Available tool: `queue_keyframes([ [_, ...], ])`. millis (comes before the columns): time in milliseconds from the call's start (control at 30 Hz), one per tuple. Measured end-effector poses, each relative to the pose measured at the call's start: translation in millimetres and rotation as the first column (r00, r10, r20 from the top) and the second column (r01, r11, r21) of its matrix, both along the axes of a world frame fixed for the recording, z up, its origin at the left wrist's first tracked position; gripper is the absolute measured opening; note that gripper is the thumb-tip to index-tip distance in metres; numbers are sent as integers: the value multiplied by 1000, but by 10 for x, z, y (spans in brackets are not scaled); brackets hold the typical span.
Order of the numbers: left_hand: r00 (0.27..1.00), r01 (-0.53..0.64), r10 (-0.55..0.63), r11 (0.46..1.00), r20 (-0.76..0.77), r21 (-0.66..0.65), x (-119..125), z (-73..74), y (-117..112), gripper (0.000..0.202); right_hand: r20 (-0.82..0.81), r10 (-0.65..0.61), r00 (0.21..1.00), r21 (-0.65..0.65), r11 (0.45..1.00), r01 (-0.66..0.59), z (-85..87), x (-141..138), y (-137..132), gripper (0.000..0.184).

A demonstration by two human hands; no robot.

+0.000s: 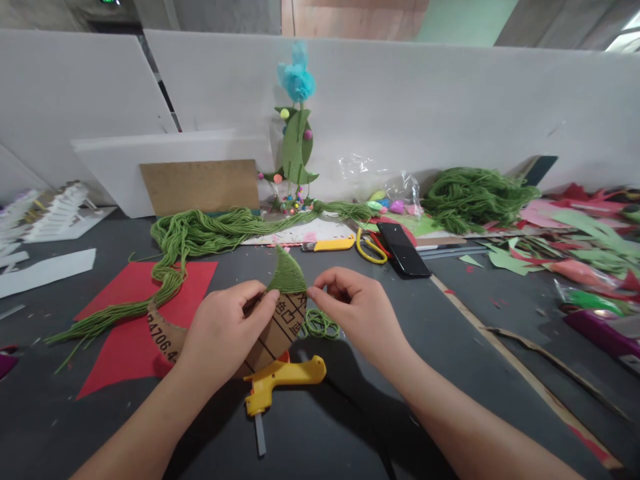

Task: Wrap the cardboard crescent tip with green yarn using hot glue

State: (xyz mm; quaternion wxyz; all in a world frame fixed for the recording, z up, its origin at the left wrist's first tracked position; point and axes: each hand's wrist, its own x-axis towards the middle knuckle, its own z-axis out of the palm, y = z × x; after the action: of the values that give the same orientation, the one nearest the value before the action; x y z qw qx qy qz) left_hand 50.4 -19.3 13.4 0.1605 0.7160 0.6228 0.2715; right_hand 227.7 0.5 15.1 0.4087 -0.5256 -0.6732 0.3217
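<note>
My left hand (227,327) grips a brown cardboard cutout (273,340), curved like a crescent and printed with dark characters. Green yarn (287,272) covers its pointed upper tip in close rows. At the cutout's right edge, my right hand (355,307) pinches with thumb and forefinger where the yarn wrap ends; the strand between them is too thin to make out clearly. Behind the cutout, a loose coil of green yarn (321,325) lies on the table. Just below sits a yellow glue gun (285,375) with a glue stick poking out, partly hidden by the cardboard.
Red sheets (115,353) and a long green yarn hank (200,230) lie left. Behind are a yellow utility knife (333,245), yellow-handled scissors (371,248), a black phone (404,250) and a green decorated crescent figure (297,147). Paper scraps (590,240) and another yarn pile (475,197) are right.
</note>
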Motion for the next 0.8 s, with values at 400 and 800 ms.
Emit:
queue_keyframes([
  [400, 995, 24, -24, 1000, 95, -2, 0, 6, 13, 31, -162, 67, 985, -169, 981, -95, -30, 21, 58, 15],
  [800, 988, -15, 16, 1000, 156, -5, 31, 21, 7, 28, -250, 91, 964, -196, 970, -142, -64, 21, 54, 12],
])
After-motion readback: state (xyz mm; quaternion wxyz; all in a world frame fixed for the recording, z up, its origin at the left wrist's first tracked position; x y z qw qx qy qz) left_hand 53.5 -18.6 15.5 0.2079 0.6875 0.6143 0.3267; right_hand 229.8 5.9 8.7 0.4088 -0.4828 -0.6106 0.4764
